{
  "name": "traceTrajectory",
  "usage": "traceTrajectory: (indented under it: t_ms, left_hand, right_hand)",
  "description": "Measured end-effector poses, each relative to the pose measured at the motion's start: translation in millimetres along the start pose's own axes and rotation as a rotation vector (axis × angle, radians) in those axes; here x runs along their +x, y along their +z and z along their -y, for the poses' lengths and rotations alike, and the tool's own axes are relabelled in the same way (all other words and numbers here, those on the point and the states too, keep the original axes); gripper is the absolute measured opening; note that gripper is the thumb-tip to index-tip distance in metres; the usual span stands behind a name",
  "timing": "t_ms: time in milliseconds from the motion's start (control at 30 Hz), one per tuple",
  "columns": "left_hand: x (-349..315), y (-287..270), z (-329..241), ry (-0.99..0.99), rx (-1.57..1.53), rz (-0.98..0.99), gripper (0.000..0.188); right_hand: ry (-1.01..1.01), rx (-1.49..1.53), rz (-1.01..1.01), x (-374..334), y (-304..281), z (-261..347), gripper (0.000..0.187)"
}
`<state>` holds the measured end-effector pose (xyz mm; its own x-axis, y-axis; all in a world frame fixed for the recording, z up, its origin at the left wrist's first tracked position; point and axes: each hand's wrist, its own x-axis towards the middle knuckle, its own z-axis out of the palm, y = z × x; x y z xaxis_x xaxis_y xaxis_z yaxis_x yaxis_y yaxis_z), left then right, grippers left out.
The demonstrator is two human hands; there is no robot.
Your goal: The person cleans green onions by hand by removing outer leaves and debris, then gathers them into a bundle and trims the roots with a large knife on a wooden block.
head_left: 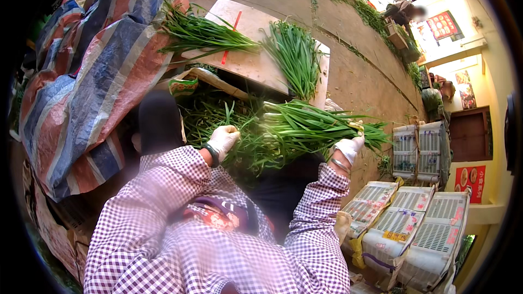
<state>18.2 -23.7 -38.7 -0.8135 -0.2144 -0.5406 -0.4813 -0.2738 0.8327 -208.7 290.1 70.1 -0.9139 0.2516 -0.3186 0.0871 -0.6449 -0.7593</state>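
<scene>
A bunch of garlic chives lies across in front of me, its pale stem ends to the left and its green leaf tips to the right. My right hand, in a white glove, is closed around the leafy part. My left hand, also gloved, is closed in a pinch above loose green leaves; what its fingers hold, if anything, is hidden. On the pale board ahead rest two more bunches, one chive bunch pointing left and another chive bunch lying nearer the right edge.
A striped plastic tarp covers a pile at the left. White plastic crates are lined up at the lower right, with more slatted crates behind them. Green scraps lie along the concrete floor. A person is far off at upper right.
</scene>
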Motion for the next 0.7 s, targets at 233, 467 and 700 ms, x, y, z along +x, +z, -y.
traceTrajectory:
  t_ms: [233,467,700]
  left_hand:
    - [-13.4,24.4,-8.6,-0.029,-0.347,0.329,0.041]
    - [-24.8,29.5,-30.9,0.057,-0.372,-0.03,0.027]
    - [-28.0,51.0,-20.7,-0.193,-0.591,0.289,0.014]
  right_hand:
    - [-0.017,-0.027,-0.161,-15.5,8.3,-6.1,0.039]
    - [0.03,-0.017,-0.09,0.8,-10.0,-17.1,0.04]
    - [0.022,0.003,-0.121,8.1,-27.6,-29.6,0.032]
